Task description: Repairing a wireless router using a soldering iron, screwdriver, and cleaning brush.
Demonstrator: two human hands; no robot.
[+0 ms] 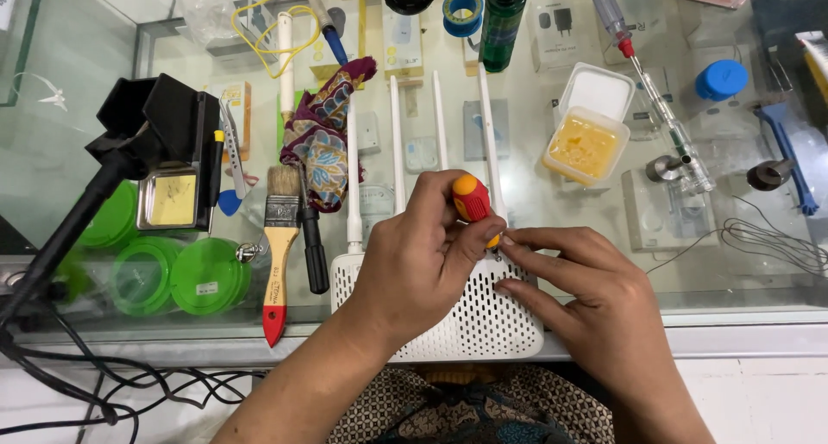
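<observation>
Presently, working outward from the grip:

Left hand: the left hand (423, 254) is closed around a small screwdriver (473, 199) with a red and orange handle, held upright, its tip down at the router's top face.

Right hand: the right hand (573, 276) holds nothing; its fingers lie nearly flat on the casing, the index and thumb tips pinched in at the screwdriver's tip, seemingly steadying it or a screw too small to make out.

Router: one white router (483, 323) with a perforated shell lies at the near edge of the glass counter (78, 151), right under both hands. Four white antennas (397, 142) stand away from it across the glass.

Step in hand: it looks like a screw on the casing being driven or loosened.

What the turn calls for: judging by the grip, keeping the shaft upright and pressed down while the right fingers brace the shell.

Brushes: one paintbrush (278, 254) with a wooden handle and red tip, just left of the router.

Cloth: one patterned rag (323, 142) beyond it.

Green lids: three round ones (207, 276) under the glass, far left.

Yellow tub: one open container (586, 146), right of the antennas.

Green bottle: one (502, 21), far edge.
</observation>
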